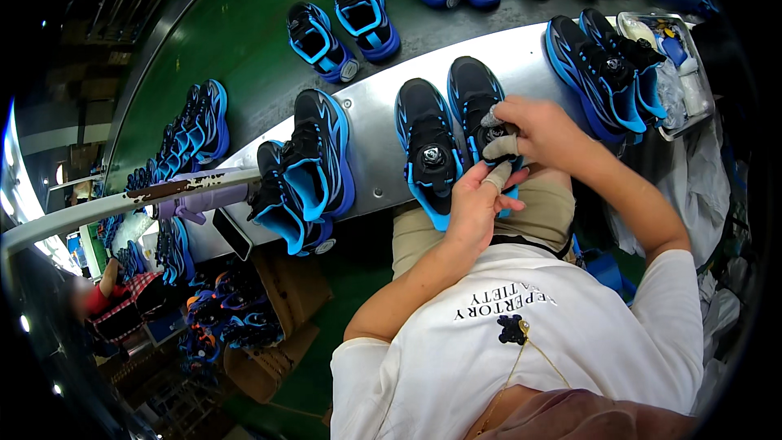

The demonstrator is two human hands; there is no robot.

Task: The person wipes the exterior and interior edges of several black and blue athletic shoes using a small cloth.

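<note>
Two black and blue sneakers lie side by side on a grey metal bench (pixel 375 138) in front of me. The left sneaker (pixel 428 151) has a round dial on its tongue and is untouched. My right hand (pixel 529 130), with grey cloth wraps on its fingertips, grips the tongue area of the right sneaker (pixel 472 94). My left hand (pixel 481 200), one fingertip wrapped too, touches the same sneaker from below at its near end.
Another sneaker pair (pixel 305 171) sits to the left on the bench, and a pair (pixel 607 69) to the right beside a metal tray (pixel 702 98) of small items. More sneakers (pixel 342 28) ride a green belt beyond. Cardboard boxes (pixel 277 310) stand lower left.
</note>
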